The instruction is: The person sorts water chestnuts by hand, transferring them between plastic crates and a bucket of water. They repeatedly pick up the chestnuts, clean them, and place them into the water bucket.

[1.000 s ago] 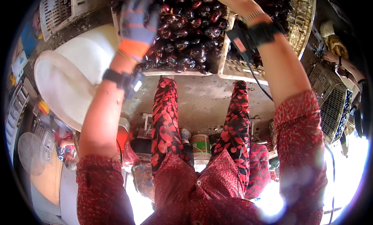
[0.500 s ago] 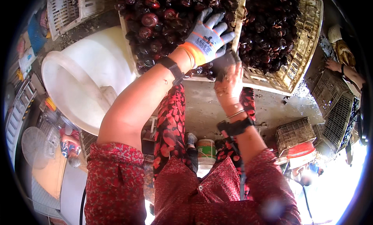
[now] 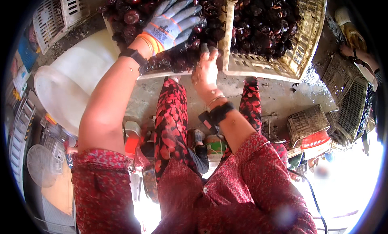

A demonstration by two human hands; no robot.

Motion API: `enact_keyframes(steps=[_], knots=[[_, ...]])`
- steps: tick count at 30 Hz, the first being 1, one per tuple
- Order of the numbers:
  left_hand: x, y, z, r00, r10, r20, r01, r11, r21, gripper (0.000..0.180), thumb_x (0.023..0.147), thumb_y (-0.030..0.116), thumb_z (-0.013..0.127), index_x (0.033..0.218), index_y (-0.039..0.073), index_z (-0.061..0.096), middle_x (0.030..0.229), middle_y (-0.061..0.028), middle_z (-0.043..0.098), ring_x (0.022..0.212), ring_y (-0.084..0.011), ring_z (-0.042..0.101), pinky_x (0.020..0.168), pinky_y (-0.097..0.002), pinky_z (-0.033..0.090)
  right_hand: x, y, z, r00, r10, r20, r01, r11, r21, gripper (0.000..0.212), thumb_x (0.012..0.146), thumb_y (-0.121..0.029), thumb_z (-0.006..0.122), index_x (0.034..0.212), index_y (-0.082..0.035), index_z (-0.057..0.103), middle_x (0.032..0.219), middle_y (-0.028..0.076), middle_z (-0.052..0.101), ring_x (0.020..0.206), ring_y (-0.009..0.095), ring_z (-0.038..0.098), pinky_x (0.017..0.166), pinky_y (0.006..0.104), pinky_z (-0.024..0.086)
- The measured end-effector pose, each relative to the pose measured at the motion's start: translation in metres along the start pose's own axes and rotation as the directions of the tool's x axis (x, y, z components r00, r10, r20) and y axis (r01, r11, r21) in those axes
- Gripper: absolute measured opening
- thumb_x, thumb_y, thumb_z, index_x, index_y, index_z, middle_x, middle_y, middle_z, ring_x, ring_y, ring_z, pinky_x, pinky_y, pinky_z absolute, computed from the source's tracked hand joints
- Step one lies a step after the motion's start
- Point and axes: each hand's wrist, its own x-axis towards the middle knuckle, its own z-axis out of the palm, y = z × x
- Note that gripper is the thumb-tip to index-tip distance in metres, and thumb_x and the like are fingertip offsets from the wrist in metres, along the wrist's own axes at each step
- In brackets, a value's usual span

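Two pale plastic crates stand side by side in front of me, full of dark red, shiny round pieces [image 3: 131,16] whose kind I cannot make out. Over the left crate, my left hand [image 3: 166,28] wears a grey glove with an orange cuff. Its fingers are spread on or just above the pieces, and it grips nothing. My right hand [image 3: 206,70] is at that crate's near edge, close to the corner of the right crate [image 3: 262,70]. Dark coverings show on its bent fingertips; whatever lies under them is hidden.
A large white tub [image 3: 60,78] stands to the left. Stacked crates [image 3: 309,125], one of them red, are on the right, near another person's arm [image 3: 363,62]. A green-and-white bucket [image 3: 214,145] sits between my legs. A fan [image 3: 42,165] is at lower left.
My left hand has shifted left over the pieces, its fingers still spread. My right hand has drawn left, away from the right crate's corner. The whole view has shifted a little too.
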Motion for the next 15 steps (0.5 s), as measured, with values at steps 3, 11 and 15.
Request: enact_keyframes(steps=[3,11,15], knots=[[-0.003,0.017,-0.025,0.998,-0.044,0.055,0.047,0.997,-0.06,0.044,0.082,0.031,0.055,0.125,0.023,0.05,0.138,-0.0022,0.041,0.13,-0.0244,0.033,0.109,-0.0478,0.017,-0.032,0.01,-0.033,0.99,-0.113,-0.088,0.08,0.945,-0.316,0.051,0.082,-0.017,0.049,0.13,-0.004,0.043,0.132,0.014,0.04,0.116,0.033,0.038,0.104,0.0373,0.026],[-0.027,0.098,-0.024,0.972,0.092,0.216,-0.039,0.971,-0.237,0.068,0.074,0.033,0.064,0.134,0.014,0.039,0.141,-0.0108,0.034,0.132,-0.0282,0.028,0.111,-0.0482,0.016,-0.07,0.039,0.031,0.75,0.498,-0.434,0.0,0.657,0.754,0.045,0.078,0.001,0.052,0.122,-0.005,0.045,0.116,0.017,0.048,0.093,0.035,0.055,0.074,0.0365,0.049],[-0.022,0.128,0.025,0.992,0.064,0.108,-0.053,0.994,-0.097,0.075,0.069,0.037,0.063,0.134,0.009,0.038,0.139,-0.0144,0.035,0.133,-0.0325,0.026,0.112,-0.0484,0.013,-0.074,0.03,0.074,0.644,0.764,-0.037,0.122,-0.055,0.991,0.039,0.087,-0.014,0.047,0.125,-0.007,0.04,0.115,0.008,0.051,0.09,0.019,0.055,0.061,0.0301,0.048]])
